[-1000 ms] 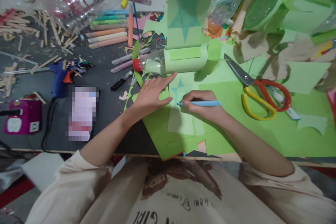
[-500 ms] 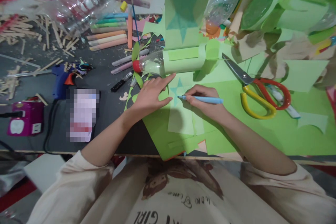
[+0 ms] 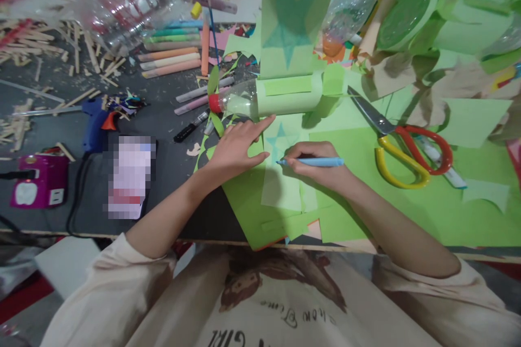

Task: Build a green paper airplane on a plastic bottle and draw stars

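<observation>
My right hand (image 3: 317, 161) grips a light blue felt-tip pen (image 3: 325, 162), its tip at a blue-green star (image 3: 280, 135) drawn on a pale green paper piece (image 3: 277, 190). My left hand (image 3: 240, 143) lies with fingers spread over the left edge of that paper, index finger and thumb stretched out. Just beyond it, a plastic bottle wrapped in pale green paper (image 3: 285, 103) lies on its side, its red cap (image 3: 214, 102) to the left. Behind stands a rounded green paper piece (image 3: 293, 16) with a larger star. Part of the small star is hidden by my right hand.
Scissors with red and yellow handles (image 3: 401, 146) lie on green paper (image 3: 407, 222) at right. To the left are a phone (image 3: 129, 179), a blue glue gun (image 3: 94, 124) and a purple box (image 3: 39, 181). Markers (image 3: 171, 54), wooden sticks and clear bottles (image 3: 138, 5) fill the back.
The pen tip has shifted slightly down the star, and my right hand has moved a little lower with the pen. My left hand stays nearly in place. The view has shifted slightly.
</observation>
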`<state>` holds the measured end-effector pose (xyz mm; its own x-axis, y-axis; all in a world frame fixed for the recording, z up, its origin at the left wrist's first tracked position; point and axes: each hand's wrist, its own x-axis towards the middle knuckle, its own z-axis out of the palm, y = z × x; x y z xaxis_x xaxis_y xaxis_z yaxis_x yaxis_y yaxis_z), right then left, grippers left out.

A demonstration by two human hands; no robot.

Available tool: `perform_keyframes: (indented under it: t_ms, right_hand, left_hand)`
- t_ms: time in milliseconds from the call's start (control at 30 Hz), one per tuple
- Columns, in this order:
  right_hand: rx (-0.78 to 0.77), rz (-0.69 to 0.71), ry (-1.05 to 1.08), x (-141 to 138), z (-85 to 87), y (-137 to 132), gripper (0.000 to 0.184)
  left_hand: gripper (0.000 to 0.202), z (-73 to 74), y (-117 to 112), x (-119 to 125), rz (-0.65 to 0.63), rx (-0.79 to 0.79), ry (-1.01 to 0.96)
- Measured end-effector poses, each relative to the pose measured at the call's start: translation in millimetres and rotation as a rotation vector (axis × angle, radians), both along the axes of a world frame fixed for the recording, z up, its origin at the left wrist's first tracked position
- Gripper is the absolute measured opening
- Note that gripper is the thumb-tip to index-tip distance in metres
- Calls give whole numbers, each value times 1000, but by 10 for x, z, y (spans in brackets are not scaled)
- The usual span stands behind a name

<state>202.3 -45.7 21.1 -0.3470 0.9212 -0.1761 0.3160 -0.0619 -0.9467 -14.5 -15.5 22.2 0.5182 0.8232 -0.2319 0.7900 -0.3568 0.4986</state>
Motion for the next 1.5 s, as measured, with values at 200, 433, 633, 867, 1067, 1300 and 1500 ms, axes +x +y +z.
perform_keyframes:
  t_ms: [200,433,633,867,1067,1300,1500]
  right_hand:
    - [34,-152,56,16,-29,-4,17]
    - [92,-83,10,5,-15,-8,16]
    - [44,-65,13,1,-5,-16,18]
    - [60,-129,20,-1,-18,0,19]
    - [33,-101,13,0,-5,-13,23]
    - [49,-170,37,1,-11,-28,20]
    - [50,-127,37,-4,-14,-37,19]
  left_hand:
    - [70,2,0,-10,1,0,-15]
    - [71,-1,-1,-10,-1,2,2]
    - [71,-19,-2,-14,1,15,-13]
    - [70,19,3,-5,4,-9,0]
    - [72,-15,-4,-14,-2,14,-3]
    - [72,-9,-5,-4,7,-3,3]
    - [71,-8,-2,-12,1,7,-16]
